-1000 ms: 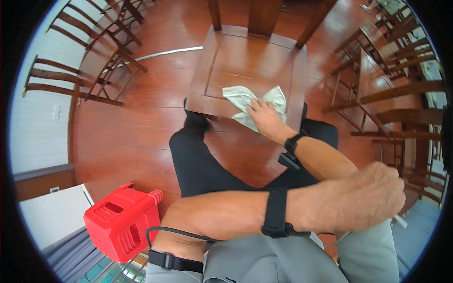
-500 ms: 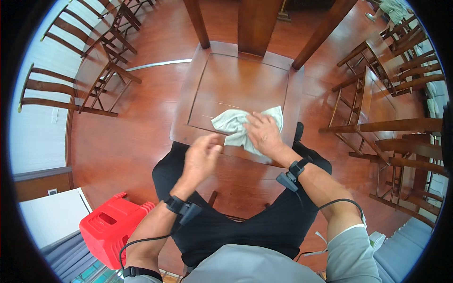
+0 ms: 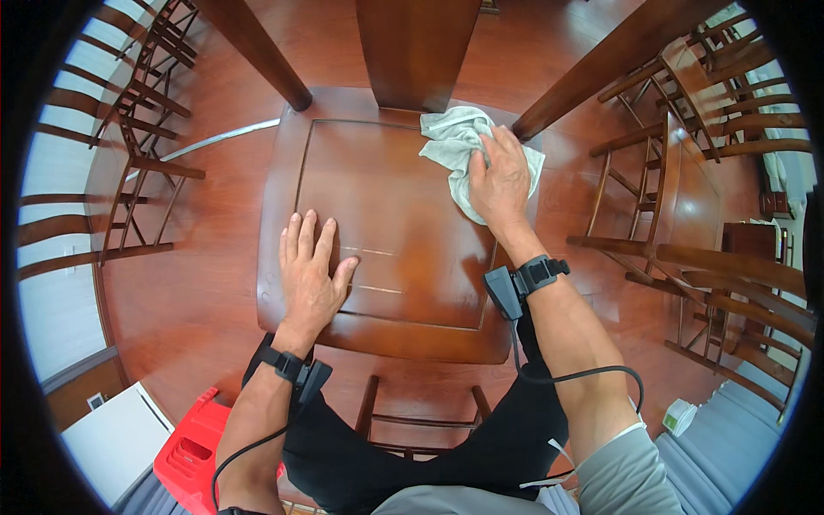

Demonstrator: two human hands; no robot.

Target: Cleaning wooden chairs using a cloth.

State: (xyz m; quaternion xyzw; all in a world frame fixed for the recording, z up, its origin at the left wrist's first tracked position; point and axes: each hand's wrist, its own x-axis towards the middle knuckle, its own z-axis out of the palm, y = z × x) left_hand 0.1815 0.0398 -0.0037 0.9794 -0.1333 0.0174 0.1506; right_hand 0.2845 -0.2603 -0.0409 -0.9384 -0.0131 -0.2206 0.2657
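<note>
A wooden chair seat (image 3: 378,197) fills the middle, its flat panel framed by a dark groove. My left hand (image 3: 310,273) rests on the left front part of this seat, fingers spread and holding nothing. At the far right corner, close to the chair back, lies a crumpled pale green cloth (image 3: 455,142). My right hand (image 3: 502,184) presses down on it, with the fingers bent over the fabric and part of the cloth hidden beneath them. The chair's wide back slat (image 3: 416,51) rises from the seat's far edge.
A back post (image 3: 257,51) stands at the seat's left, another post (image 3: 592,73) at its right. More wooden chairs line both sides, including one at right (image 3: 687,193). A red plastic container (image 3: 193,455) stands at lower left, near a white surface (image 3: 116,446).
My right hand has carried the cloth from the seat's near right part to its far right corner. My left hand, raised before, now lies spread on the seat. The view has shifted.
</note>
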